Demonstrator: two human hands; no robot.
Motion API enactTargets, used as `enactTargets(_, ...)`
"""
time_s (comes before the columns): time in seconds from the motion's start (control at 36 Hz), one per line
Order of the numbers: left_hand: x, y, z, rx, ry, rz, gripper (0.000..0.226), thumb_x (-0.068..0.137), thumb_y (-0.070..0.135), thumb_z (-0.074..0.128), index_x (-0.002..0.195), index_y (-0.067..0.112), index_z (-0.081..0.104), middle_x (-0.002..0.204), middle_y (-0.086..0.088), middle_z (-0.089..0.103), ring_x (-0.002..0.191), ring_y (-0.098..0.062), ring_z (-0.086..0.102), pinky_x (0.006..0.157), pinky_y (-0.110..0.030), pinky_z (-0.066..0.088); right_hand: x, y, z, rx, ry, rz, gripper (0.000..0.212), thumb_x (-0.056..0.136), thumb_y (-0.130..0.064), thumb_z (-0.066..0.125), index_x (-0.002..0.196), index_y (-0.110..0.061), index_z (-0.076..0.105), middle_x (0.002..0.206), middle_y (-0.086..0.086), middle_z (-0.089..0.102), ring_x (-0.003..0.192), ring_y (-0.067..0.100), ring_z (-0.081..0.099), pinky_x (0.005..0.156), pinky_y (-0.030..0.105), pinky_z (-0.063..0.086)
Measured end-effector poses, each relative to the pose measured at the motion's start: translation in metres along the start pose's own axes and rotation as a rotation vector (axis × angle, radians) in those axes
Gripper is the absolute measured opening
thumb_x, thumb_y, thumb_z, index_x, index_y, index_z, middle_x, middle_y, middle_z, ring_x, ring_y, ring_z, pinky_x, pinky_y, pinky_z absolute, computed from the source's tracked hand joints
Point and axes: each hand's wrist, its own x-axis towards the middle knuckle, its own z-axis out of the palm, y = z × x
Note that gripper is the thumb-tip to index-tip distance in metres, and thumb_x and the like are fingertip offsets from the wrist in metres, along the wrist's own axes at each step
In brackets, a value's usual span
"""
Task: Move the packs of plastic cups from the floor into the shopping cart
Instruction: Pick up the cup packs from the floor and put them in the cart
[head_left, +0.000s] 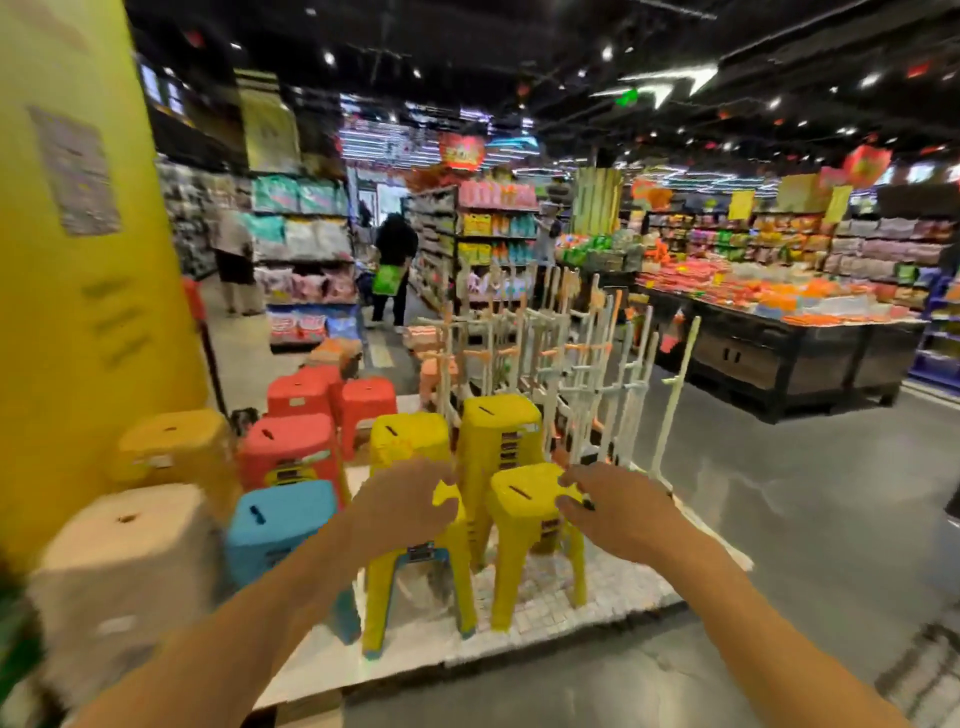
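Note:
Neither the packs of plastic cups nor the shopping cart shows in the head view. My left hand (402, 506) is stretched forward at mid-height, fingers loosely curled, with nothing in it. My right hand (615, 512) hovers level with it to the right, fingers spread, also holding nothing. Both hands float in front of yellow plastic stools (524, 499) and appear not to touch them. The picture is blurred by motion.
Stacked plastic stools in yellow, red (291, 457), blue (280, 519) and beige (124, 545) stand on a low white platform (597, 592). A yellow pillar (78, 234) rises at left. White racks (571, 364), a produce counter (779, 332), shelves and two people (395, 265) lie beyond. Grey floor spreads at right.

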Motion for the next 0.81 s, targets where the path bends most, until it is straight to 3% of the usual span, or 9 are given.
enactTargets(0.06,-0.016,-0.043,-0.009,0.001,0.050,-0.059,0.063,0.077,0.059,0.034,0.122,0.024,0.062,0.120,0.000,0.064,0.113,-0.022,0.058,0.090,-0.030,0.045,0.022,-0.036,0.007,0.009,-0.015,-0.082,0.047,0.109,-0.052,0.044,0.151,-0.031,0.049,0.153,-0.002,0.054,0.132,0.024,0.058,0.103,0.039,0.052)
enactTargets(0.14,-0.049,-0.105,-0.025,0.025,0.098,-0.140,0.061,0.076,0.054,0.035,0.112,0.016,0.068,0.109,-0.006,0.068,0.103,-0.030,0.064,0.084,-0.032,0.047,0.047,-0.098,0.015,-0.017,-0.026,-0.199,0.047,0.110,-0.048,0.044,0.152,-0.028,0.049,0.152,0.002,0.056,0.132,0.026,0.059,0.102,0.039,0.052)
enactTargets(0.28,-0.110,-0.201,-0.059,0.045,0.088,-0.396,0.035,0.091,0.043,0.055,0.122,0.026,0.059,0.116,0.001,0.065,0.107,-0.020,0.060,0.085,-0.033,0.047,0.079,-0.213,0.042,-0.036,0.014,-0.384,0.045,0.109,-0.048,0.046,0.148,-0.027,0.053,0.147,-0.001,0.061,0.136,0.022,0.056,0.103,0.035,0.046)
enactTargets(0.44,-0.210,-0.302,-0.091,0.040,0.147,-0.580,0.039,0.092,0.047,0.053,0.126,0.029,0.058,0.129,0.006,0.059,0.112,-0.017,0.056,0.093,-0.032,0.048,0.097,-0.361,0.072,0.029,-0.044,-0.567,0.042,0.107,-0.047,0.050,0.144,-0.027,0.057,0.144,0.000,0.063,0.132,0.025,0.059,0.102,0.039,0.051)
enactTargets(0.53,-0.264,-0.343,-0.099,0.032,0.134,-0.670,0.047,0.090,0.050,0.049,0.127,0.023,0.059,0.124,0.000,0.063,0.105,-0.019,0.059,0.089,-0.039,0.052,0.099,-0.430,0.091,0.027,-0.063,-0.688,0.037,0.108,-0.043,0.050,0.137,-0.022,0.060,0.136,0.004,0.067,0.124,0.026,0.062,0.096,0.039,0.052)
enactTargets(0.64,-0.324,-0.378,-0.103,0.040,0.130,-0.822,0.040,0.091,0.043,0.053,0.126,0.023,0.056,0.118,-0.003,0.060,0.096,-0.022,0.061,0.081,-0.042,0.054,0.097,-0.508,0.115,0.012,-0.118,-0.828,0.041,0.108,-0.042,0.048,0.146,-0.027,0.054,0.144,0.002,0.062,0.130,0.026,0.059,0.097,0.039,0.050)
enactTargets(0.81,-0.380,-0.422,-0.099,0.008,0.176,-0.992,0.043,0.088,0.041,0.052,0.127,0.025,0.059,0.122,0.004,0.063,0.107,-0.018,0.060,0.088,-0.038,0.053,0.093,-0.592,0.135,0.017,-0.205,-0.984,0.040,0.109,-0.043,0.047,0.146,-0.029,0.052,0.143,0.003,0.062,0.127,0.026,0.059,0.099,0.042,0.053)
